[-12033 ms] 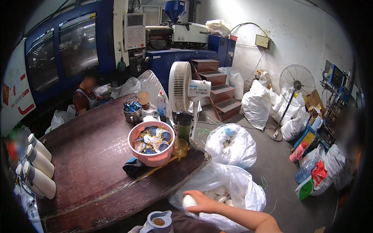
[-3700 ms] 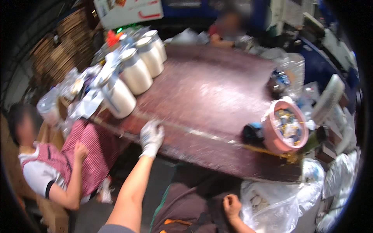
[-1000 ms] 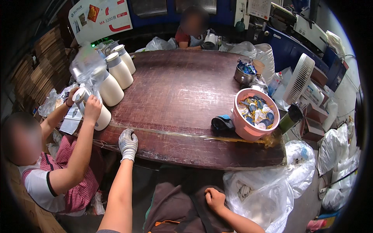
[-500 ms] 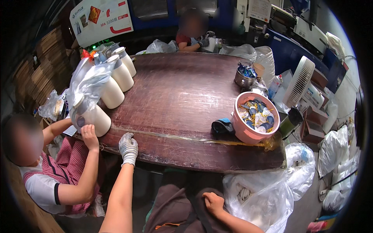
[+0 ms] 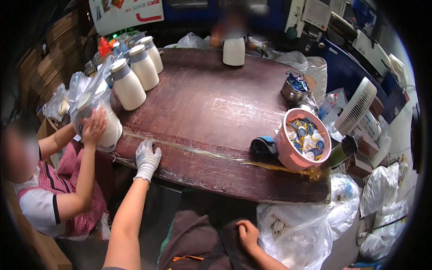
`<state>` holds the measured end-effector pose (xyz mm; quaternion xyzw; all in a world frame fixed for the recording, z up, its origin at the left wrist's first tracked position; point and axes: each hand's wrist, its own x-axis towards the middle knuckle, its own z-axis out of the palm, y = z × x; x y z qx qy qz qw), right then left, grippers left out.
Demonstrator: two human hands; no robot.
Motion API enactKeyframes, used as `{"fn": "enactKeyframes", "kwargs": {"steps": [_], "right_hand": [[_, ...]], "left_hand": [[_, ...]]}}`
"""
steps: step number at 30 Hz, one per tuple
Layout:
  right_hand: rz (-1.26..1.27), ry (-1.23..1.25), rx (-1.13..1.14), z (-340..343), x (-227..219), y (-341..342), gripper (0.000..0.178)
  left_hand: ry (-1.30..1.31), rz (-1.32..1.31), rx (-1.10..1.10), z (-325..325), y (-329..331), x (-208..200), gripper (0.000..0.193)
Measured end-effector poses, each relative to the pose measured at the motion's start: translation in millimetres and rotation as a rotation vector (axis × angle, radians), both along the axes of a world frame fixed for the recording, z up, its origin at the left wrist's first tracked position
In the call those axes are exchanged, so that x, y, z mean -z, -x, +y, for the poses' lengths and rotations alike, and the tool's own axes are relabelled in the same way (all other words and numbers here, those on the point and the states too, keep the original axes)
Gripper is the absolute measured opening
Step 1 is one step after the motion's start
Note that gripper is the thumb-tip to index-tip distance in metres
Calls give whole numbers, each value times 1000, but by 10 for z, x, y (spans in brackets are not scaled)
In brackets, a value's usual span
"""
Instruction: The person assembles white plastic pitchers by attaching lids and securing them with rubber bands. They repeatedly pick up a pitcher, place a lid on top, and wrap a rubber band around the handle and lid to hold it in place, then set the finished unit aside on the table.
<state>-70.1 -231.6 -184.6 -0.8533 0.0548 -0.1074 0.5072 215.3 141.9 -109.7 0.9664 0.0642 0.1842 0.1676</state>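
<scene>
The worktop, dark red and scuffed, spreads out ahead of the person. On its near edge, toward the left end, rests the gloved left hand, its fingers loosely parted and slightly bent, touching the surface and gripping nothing that shows. The bare right hand is in front of the worktop's near edge, over dark clothing, its fingers curled inward; whether they hold anything cannot be told. Beside it, near the worktop's near right corner, sits a clear bag. A pink bucket stands on the worktop's right part. At the worktop's left end, a co-worker's hand touches a bagged jug; three cream jugs stand beyond.
</scene>
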Motion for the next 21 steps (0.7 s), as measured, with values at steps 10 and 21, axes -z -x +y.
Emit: {"fn": "enactKeyframes", "kwargs": {"steps": [10,21], "right_hand": [[-245,114,-228,157,-1471,-1848,41],[-313,909,-101,625,-2724,-4713,60]], "left_hand": [[-10,-301,181,-122,39,35,21],[36,-242,162,-75,62,53,19]]}}
